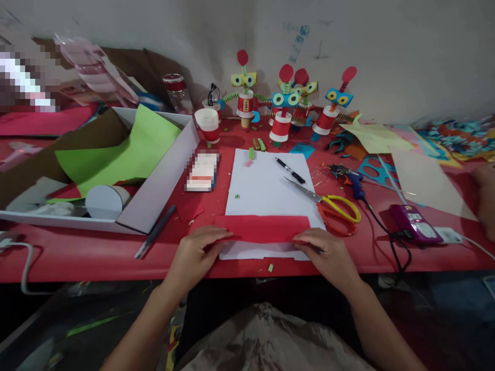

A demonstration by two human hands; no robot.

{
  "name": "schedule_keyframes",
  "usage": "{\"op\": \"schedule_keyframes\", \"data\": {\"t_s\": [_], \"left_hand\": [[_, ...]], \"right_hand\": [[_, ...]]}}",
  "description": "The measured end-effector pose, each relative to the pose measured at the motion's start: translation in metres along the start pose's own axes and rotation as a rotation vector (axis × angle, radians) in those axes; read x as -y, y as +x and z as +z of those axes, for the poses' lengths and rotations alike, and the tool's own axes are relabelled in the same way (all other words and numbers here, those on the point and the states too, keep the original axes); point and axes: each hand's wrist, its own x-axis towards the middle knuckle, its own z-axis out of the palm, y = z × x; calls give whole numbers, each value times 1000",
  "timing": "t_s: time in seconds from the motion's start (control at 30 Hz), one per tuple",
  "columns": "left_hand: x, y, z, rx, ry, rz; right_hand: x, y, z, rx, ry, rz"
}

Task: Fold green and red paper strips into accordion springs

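Observation:
A strip of red paper [263, 228] stretches between my two hands, over the lower part of a white sheet [266, 190] on the table. My left hand [199, 252] pinches its left end between thumb and fingers. At the other end, my right hand [327, 252] grips the paper the same way. Scissors [319, 198] with one yellow and one red handle lie just beyond my right hand, partly on the white sheet. A black pen [290, 170] rests above them on the sheet. A small green scrap [270, 267] lies near the table edge.
Several paper-cup robot figures [281, 126] stand along the wall. To the left is a white box [154, 180] holding green paper, with a stack of paper cups [208, 123] behind it. A blue glue gun [355, 184] and a purple device [415, 224] with cords lie right.

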Motion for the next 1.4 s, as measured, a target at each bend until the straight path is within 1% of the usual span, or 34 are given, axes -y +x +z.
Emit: {"op": "schedule_keyframes", "data": {"t_s": [0.1,0.17,0.23,0.3,0.47,0.67,0.83,0.97,1.07,1.17,1.3,1.4], "left_hand": [[-6,7,5,-77,-35,-200],[-8,12,10,-130,-10,-290],[-10,15,13,-169,43,-338],[-11,17,15,-190,100,-354],[-13,20,16,-181,155,-394],[-14,18,18,-200,183,-403],[-13,17,21,-228,199,-377],[-11,16,24,-202,242,-352],[-10,15,27,-184,274,-320],[-10,15,29,-190,302,-296],[-11,15,30,-186,344,-279],[-14,15,30,-188,434,-218]], "right_hand": [[2,11,-2,-11,15,211],[1,18,-3,-32,-2,287],[-1,25,-4,-45,-24,302],[-2,29,-4,-49,-48,296],[0,38,-6,-1,-140,329],[6,47,-8,47,-276,383],[6,50,-7,59,-309,374],[4,48,-4,45,-346,342],[5,48,-3,65,-402,340],[5,48,-2,83,-434,352],[4,45,1,50,-430,336],[4,39,4,-33,-488,259]]}}
